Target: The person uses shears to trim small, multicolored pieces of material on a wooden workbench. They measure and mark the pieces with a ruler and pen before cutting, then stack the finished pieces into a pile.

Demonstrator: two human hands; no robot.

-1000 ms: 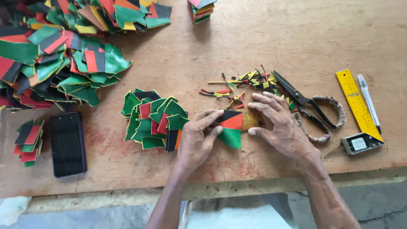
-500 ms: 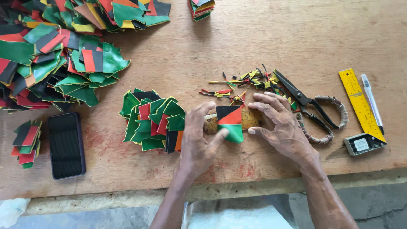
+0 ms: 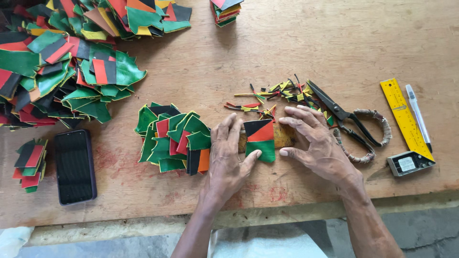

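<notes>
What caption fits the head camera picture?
Two hands, left hand and right hand, press a black, red and green patch on a wooden table.

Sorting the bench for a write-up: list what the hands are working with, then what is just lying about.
In hand:
- left hand and right hand on the black, red and green patch
- wooden block under it
- patch pile beside the left hand

Lying about:
- scissors
- trimmings
- yellow ruler
- pen
- phone
</notes>
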